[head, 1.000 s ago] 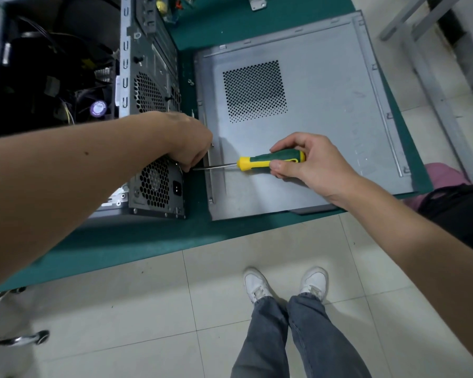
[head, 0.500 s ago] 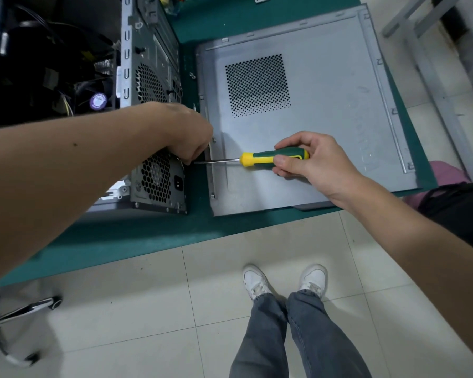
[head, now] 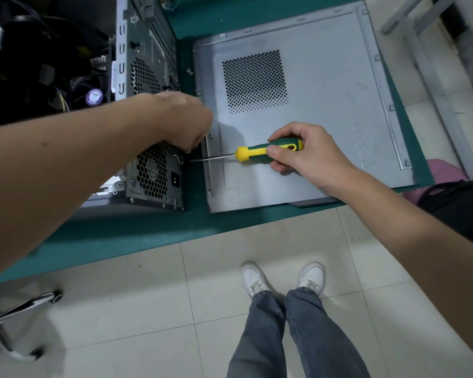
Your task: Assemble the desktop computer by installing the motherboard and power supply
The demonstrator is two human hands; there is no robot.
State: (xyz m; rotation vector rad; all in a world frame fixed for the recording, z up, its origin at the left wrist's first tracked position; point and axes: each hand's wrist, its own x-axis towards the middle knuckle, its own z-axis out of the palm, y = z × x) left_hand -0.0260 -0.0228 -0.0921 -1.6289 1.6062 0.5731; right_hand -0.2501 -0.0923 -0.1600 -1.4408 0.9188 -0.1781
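Note:
The open computer case (head: 148, 66) lies on the green table (head: 148, 230), its rear facing right. The power supply (head: 155, 175), with a honeycomb fan grille and a power socket, sits in the near rear corner. My right hand (head: 309, 156) grips the green and yellow screwdriver (head: 253, 154), which lies level with its shaft pointing left at the case's rear edge. My left hand (head: 186, 121) is at that edge with fingers curled down over the shaft's tip. Whatever the fingertips hold is hidden.
The grey side panel (head: 325, 105) with a perforated vent lies flat under the screwdriver. Cables and a fan with a purple sticker (head: 94, 96) show inside the case. A chair base (head: 19, 309) stands on the floor at the lower left. A metal frame (head: 432, 77) stands to the right.
The screwdriver and both hands stay at the same spot on the case's rear edge. My right hand's fingers have shifted slightly on the handle.

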